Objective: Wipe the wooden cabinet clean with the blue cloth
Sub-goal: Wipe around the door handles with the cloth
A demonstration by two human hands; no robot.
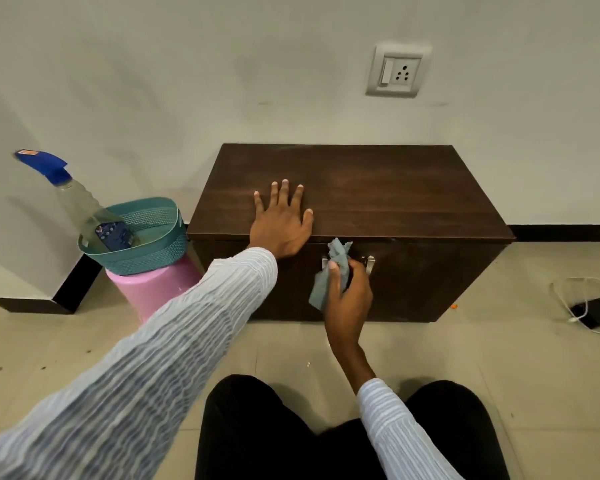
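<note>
A low dark wooden cabinet (pixel 395 195) stands on the floor against the white wall. My left hand (pixel 280 223) lies flat on its top near the front edge, fingers spread, holding nothing. My right hand (pixel 349 292) is in front of the cabinet's face, closed around a crumpled blue cloth (pixel 329 271). The cloth is pressed near the two metal door handles (pixel 370 263), and one handle is partly hidden behind it.
Left of the cabinet a teal basket (pixel 156 244) sits on a pink stool (pixel 153 289) and holds a spray bottle (pixel 80 202) with a blue trigger. A black device with a white cable (pixel 596 315) lies on the tiled floor at right. A wall socket (pixel 397 72) is above. My knees are below.
</note>
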